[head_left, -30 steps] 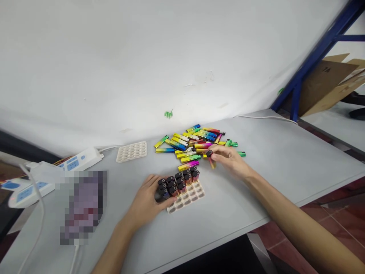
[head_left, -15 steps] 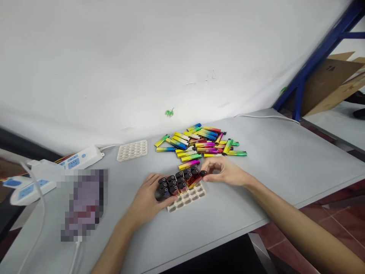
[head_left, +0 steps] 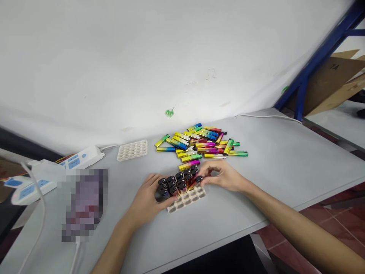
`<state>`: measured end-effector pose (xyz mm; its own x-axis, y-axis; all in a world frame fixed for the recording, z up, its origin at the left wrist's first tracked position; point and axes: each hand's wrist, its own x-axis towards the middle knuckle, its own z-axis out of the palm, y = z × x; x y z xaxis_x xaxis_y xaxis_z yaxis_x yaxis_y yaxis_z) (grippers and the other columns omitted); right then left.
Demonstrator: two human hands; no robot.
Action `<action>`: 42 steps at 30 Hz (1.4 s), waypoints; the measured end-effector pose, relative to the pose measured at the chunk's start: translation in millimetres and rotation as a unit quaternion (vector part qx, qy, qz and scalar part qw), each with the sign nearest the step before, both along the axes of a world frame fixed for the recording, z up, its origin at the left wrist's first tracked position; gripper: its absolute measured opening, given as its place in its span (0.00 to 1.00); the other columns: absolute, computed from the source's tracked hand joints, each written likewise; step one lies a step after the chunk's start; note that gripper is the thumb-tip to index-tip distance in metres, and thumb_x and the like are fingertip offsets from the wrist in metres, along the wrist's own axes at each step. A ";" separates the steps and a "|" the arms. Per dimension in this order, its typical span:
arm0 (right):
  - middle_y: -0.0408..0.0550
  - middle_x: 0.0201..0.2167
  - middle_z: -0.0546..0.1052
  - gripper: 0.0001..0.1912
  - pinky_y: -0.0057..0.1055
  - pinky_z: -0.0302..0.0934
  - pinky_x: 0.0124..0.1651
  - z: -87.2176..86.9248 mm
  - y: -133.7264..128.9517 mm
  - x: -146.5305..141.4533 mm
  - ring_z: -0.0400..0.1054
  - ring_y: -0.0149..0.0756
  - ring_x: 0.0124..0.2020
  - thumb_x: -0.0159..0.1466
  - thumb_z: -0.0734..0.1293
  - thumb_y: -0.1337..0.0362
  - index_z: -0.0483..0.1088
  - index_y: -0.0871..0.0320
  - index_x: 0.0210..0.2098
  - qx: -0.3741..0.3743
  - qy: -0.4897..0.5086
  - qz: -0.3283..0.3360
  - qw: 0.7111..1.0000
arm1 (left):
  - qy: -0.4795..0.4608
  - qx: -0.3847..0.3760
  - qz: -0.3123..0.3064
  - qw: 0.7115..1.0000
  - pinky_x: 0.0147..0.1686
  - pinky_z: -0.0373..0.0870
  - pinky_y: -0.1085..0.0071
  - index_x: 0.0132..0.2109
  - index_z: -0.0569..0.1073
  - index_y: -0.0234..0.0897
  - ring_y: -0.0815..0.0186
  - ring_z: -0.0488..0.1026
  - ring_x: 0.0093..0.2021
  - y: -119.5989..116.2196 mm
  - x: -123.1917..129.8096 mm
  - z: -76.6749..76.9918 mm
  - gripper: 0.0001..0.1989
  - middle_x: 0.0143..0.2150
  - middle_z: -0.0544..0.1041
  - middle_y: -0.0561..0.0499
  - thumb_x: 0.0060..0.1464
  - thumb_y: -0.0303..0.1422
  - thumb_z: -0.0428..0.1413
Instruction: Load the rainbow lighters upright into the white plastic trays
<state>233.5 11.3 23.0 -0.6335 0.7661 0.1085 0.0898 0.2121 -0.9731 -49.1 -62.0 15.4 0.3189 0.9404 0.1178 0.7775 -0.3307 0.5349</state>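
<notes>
A white slotted tray lies on the table, its front oval slots showing. Several shiny colour-gradient disposable vapes stand upright in its back rows, black ends up. My left hand is curled round the left end of this group, thumb in front and fingers behind. Between the thumb and fingers of my right hand is one more vape, black end up, at the right end of the group. It stands nearly upright, and its lower end is partly hidden.
Behind the tray lies a loose pile of colourful vapes. A second white tray is at the back left by the wall. At the left are a power strip, cables and a blurred-out object.
My right hand has moved slightly left and down, bringing its vape from a slant to nearly upright at the tray. My left hand stays round the standing vapes.
</notes>
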 end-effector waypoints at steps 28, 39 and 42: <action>0.45 0.27 0.76 0.11 0.29 0.59 0.27 -7.0 -6.2 -3.8 0.66 0.31 0.25 0.63 0.70 0.54 0.77 0.55 0.36 0.223 -0.040 -0.028 0.974 | 0.009 0.009 0.006 1.000 0.44 0.72 0.61 0.46 0.73 0.41 0.57 0.70 0.47 0.4 1.5 2.6 0.15 0.43 0.75 0.50 0.54 0.41 0.62; 0.45 0.21 0.72 0.20 0.31 0.53 0.28 3.9 7.6 12.2 0.61 0.32 0.22 0.69 0.61 0.52 0.70 0.56 0.26 0.290 -0.185 -0.280 0.896 | 0.004 -0.004 0.009 1.000 0.46 0.71 0.60 0.46 0.72 0.41 0.57 0.69 0.48 -1.0 1.0 3.5 0.15 0.43 0.75 0.50 0.55 0.42 0.62; 0.48 0.32 0.77 0.15 0.33 0.53 0.31 3.2 26.0 30.5 0.68 0.38 0.31 0.68 0.60 0.52 0.72 0.55 0.37 0.235 -0.323 -0.421 0.814 | 0.004 -0.001 0.007 1.000 0.47 0.71 0.60 0.45 0.73 0.41 0.57 0.69 0.49 -0.6 0.7 2.7 0.14 0.44 0.75 0.50 0.55 0.41 0.61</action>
